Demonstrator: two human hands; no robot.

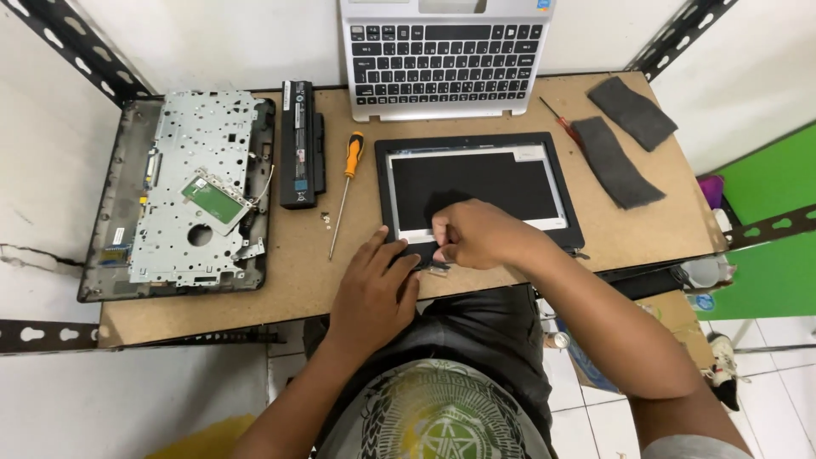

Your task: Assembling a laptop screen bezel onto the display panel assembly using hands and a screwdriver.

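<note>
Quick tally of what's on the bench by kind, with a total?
Screwdrivers: 2 (orange-handled, small red)
Grey pads: 2
Laptop parts: 3 (screen panel, keyboard deck, base chassis)
Battery: 1
Total: 8

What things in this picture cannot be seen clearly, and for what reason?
- Head view: the near edge of the screen panel is hidden under the right hand and left hand.
- What the right fingertips pinch: covered by the hand itself.
- Keyboard deck: its far part is cut off by the top edge.
- Small screws beside the orange screwdriver: too small to count.
</note>
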